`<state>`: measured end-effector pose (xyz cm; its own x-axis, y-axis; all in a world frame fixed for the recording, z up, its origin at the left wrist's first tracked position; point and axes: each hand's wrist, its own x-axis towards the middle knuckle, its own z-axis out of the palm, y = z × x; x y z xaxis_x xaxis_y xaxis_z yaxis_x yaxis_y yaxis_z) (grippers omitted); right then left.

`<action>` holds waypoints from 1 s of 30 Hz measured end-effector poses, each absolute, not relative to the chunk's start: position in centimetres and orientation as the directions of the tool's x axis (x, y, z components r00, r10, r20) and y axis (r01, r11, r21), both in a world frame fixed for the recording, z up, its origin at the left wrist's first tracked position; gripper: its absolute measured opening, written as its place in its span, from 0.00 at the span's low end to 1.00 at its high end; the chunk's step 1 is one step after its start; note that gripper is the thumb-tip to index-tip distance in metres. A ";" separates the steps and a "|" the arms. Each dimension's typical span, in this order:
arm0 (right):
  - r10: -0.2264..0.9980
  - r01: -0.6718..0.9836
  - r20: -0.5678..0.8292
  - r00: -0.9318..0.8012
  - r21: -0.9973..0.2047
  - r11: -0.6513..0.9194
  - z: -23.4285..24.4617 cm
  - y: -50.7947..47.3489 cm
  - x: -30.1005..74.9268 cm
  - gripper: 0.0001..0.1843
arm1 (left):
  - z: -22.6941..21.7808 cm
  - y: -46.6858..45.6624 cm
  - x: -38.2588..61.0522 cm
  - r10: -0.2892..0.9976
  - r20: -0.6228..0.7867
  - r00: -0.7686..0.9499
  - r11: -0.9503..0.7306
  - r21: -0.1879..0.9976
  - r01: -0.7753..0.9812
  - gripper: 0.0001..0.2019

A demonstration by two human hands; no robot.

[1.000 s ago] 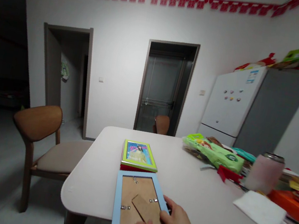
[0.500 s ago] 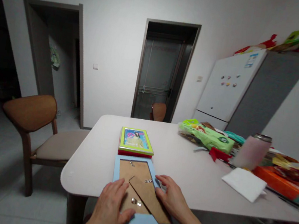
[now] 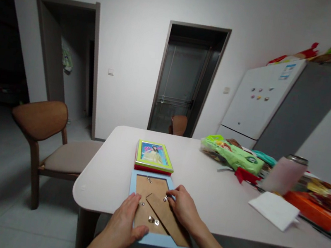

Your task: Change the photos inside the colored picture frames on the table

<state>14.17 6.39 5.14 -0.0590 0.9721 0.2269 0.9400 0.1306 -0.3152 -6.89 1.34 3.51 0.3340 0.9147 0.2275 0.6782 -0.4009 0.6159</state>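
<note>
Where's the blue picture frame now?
Low centre in the head view, the blue picture frame overhangs the near edge of the table, between left hand and right hand, just nearer than the green frame.

Free tabletop rightward — green frame ahead

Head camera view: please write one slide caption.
Bare left hand and right hand on a light-blue rectangular picture frame, brown backboard up.

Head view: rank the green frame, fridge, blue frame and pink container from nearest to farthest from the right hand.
1. Blue frame: right at the fingers of the right hand.
2. Green frame: just beyond the blue frame, ahead and to the left.
3. Pink container: well off to the right.
4. Fridge: farthest back, to the right.
</note>
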 end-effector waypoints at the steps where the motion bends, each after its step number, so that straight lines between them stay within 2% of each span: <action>1: 0.972 0.944 0.230 -0.052 -0.306 0.123 5.1 6.4 14.2 0.14 | 3.5 1.4 -6.9 0.916 0.224 0.333 -0.397 0.624 0.673 0.35; 5: 0.959 0.949 0.279 -0.049 -0.286 0.131 5.2 5.9 13.7 0.16 | 3.4 1.7 -7.1 0.928 0.214 0.305 -0.366 0.677 0.639 0.37; 8: 0.918 0.914 0.366 -0.153 -0.302 0.272 5.5 5.1 12.3 0.16 | 3.3 1.9 -7.0 0.936 0.221 0.273 -0.347 0.711 0.611 0.38; 10: 0.896 0.848 0.348 -0.276 -0.350 0.398 5.7 4.8 10.9 0.15 | 3.2 2.0 -6.9 0.939 0.224 0.259 -0.339 0.723 0.602 0.38; 12: 0.883 0.799 0.302 -0.360 -0.388 0.459 5.8 4.6 9.5 0.15 | 3.4 2.1 -6.9 0.941 0.218 0.258 -0.333 0.727 0.601 0.38; 18: 0.901 0.833 0.271 -0.339 -0.358 0.421 6.1 5.4 6.6 0.13 | 3.8 2.0 -6.7 0.939 0.214 0.270 -0.338 0.727 0.598 0.38; 23: 0.915 0.863 0.304 -0.265 -0.348 0.366 5.4 6.1 6.1 0.12 | 4.0 1.9 -6.6 0.940 0.212 0.269 -0.335 0.725 0.601 0.38; 26: 0.903 0.847 0.310 -0.296 -0.352 0.399 5.0 6.9 6.5 0.12 | 4.2 1.7 -6.7 0.946 0.188 0.264 -0.314 0.733 0.603 0.38; 30: 0.920 0.883 0.311 -0.238 -0.325 0.338 5.0 9.2 7.8 0.15 | 4.4 1.7 -6.9 0.952 0.158 0.263 -0.291 0.738 0.609 0.40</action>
<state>7.80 9.20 5.02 -0.2378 0.9202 0.3109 0.8833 0.3380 -0.3249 -6.86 1.69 4.35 0.2631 0.9518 0.1579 0.6093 -0.2908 0.7377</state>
